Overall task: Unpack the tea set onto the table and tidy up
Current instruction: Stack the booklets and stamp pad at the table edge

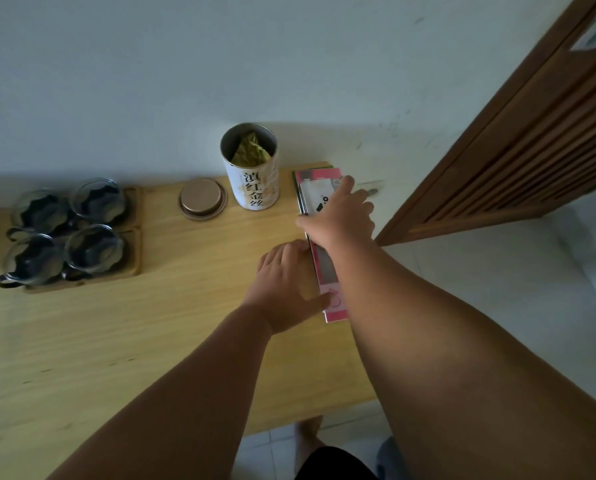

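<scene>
Several glass tea cups (64, 230) with dark inserts sit on a wooden tray (135, 251) at the table's left. An open white tea tin (251, 168) with a yellow-green bag inside stands at the back, its copper lid (202, 199) lying beside it. A flattened pink and white box (321, 237) lies along the table's right edge. My right hand (341, 220) presses flat on top of it with fingers spread. My left hand (286, 285) rests against its left side, the thumb touching its near end.
The wooden table (116, 341) stands against a pale wall. A brown slatted door (532, 133) stands open at the right, close to the table's corner. Pale tiled floor lies to the right and below, where my foot (308, 434) shows.
</scene>
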